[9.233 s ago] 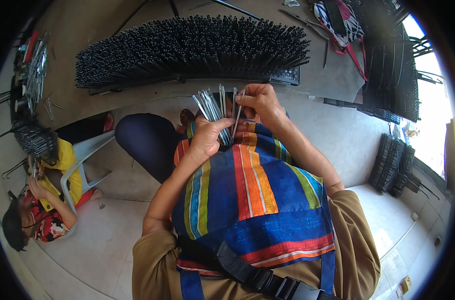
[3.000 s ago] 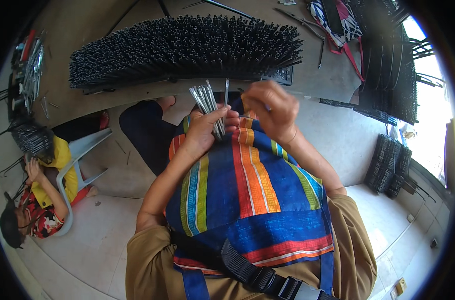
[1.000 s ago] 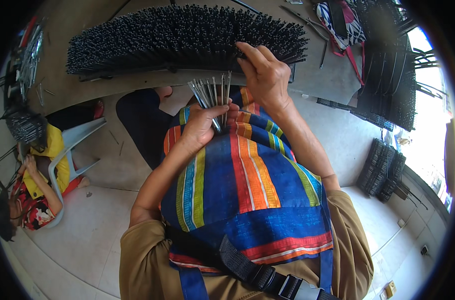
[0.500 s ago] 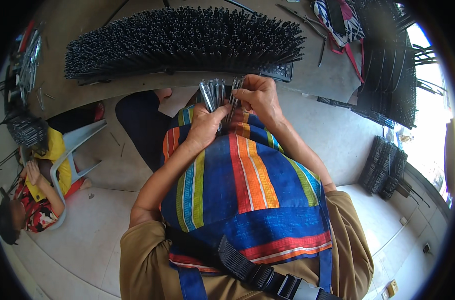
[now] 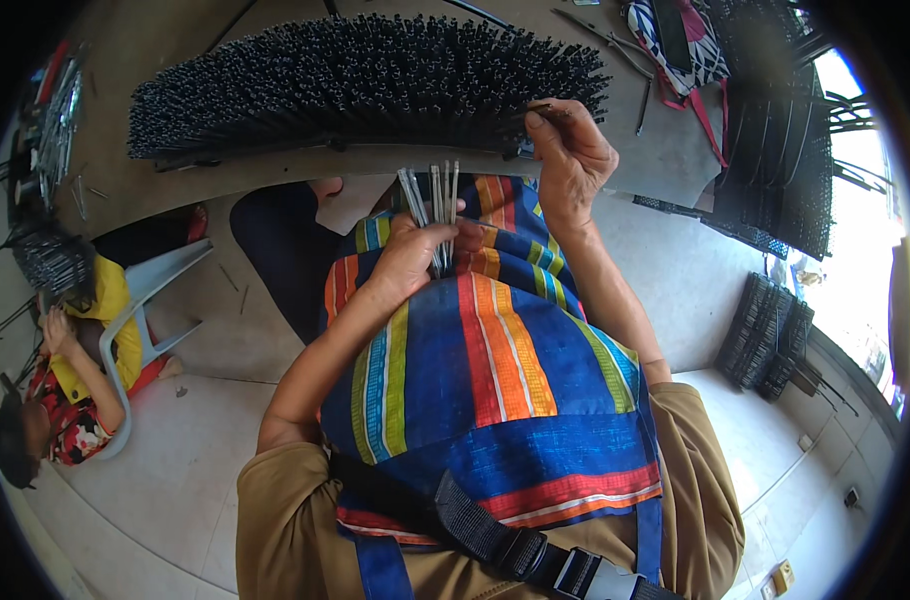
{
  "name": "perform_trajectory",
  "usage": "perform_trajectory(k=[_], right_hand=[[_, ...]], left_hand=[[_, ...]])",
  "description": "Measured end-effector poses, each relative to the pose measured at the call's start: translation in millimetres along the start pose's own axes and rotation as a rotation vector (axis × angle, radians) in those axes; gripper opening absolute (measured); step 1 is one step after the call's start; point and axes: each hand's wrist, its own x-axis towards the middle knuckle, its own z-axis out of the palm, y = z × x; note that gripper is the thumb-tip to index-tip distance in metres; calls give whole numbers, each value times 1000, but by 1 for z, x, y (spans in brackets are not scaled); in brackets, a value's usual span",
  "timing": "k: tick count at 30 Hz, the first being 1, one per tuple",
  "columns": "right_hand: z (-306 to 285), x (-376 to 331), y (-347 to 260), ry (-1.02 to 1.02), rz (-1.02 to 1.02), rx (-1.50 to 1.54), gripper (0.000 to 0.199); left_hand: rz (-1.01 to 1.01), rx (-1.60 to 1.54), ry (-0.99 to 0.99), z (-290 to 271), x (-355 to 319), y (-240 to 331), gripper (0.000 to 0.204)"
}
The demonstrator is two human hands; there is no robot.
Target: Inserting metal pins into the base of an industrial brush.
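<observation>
In the head view, the left hand is clamped on a loose fan of thin silvery rods, which stands above the lap of the striped apron, near the table edge; the right hand is raised at the front right of a dense block of dark rods on the table, thumb and forefinger close together; whether they pinch anything, I cannot tell.

- Left forearm angles forward and inward.
- Left hand curls in a grip, its thumb pointing right.
- Right forearm extends forward, slanting slightly inward.
- Right hand sits farther forward than the left, thumb and fingertips close together.
</observation>
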Motion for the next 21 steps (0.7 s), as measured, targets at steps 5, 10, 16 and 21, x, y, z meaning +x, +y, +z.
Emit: perform_trajectory(k=[5, 10, 16, 21], right_hand=[[-1, 3, 10, -70, -249, -191, 11], [3, 0, 4, -52, -49, -17, 10], [1, -2, 15, -162, -230, -404, 15], [14, 2, -1, -134, -270, -509, 17]], left_hand=[[-95, -6, -3, 2, -3, 3, 25], [-88, 19, 24, 1, -2, 2, 23], [-106, 11, 25, 2, -3, 4, 22], [-94, -44, 46, 3, -2, 3, 26]])
